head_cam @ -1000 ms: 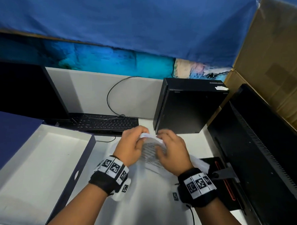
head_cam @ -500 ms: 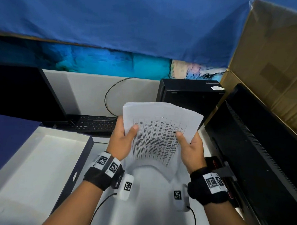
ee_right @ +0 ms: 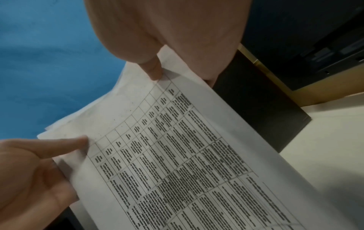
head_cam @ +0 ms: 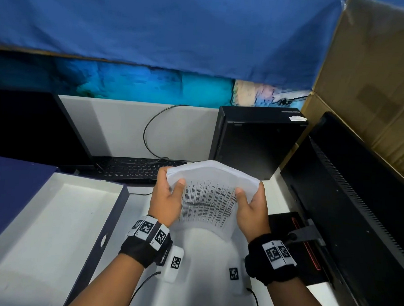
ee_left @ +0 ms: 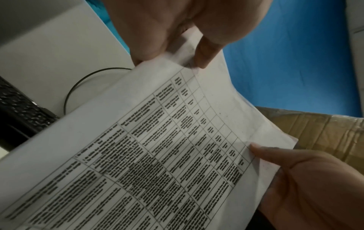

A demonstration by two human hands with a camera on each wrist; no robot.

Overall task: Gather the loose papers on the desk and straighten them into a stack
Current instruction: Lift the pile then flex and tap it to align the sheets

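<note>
A sheaf of white papers (head_cam: pixel 209 199), the top sheet printed with a table of dense text, stands on its lower edge over the white desk (head_cam: pixel 202 280). My left hand (head_cam: pixel 166 200) grips its left edge, thumb on the printed face. My right hand (head_cam: pixel 252 208) grips the right edge the same way. The top of the sheaf bows away from me. In the left wrist view the papers (ee_left: pixel 157 155) run from my left hand (ee_left: pixel 177 31) to my right hand (ee_left: pixel 305 179). The right wrist view shows the papers (ee_right: pixel 187 155) and my right thumb (ee_right: pixel 153 68) pressed on them.
An open navy box with a white inside (head_cam: pixel 54 227) lies at the left. A black keyboard (head_cam: pixel 130 170) and a looped cable (head_cam: pixel 148 132) sit behind the hands. A black computer case (head_cam: pixel 254 141) stands behind, a black monitor (head_cam: pixel 355 217) at the right, cardboard (head_cam: pixel 373 79) beyond it.
A second ago both hands were low over the papers at the desk. They then lifted the sheaf upright, and now it has come down lower with its top curling away.
</note>
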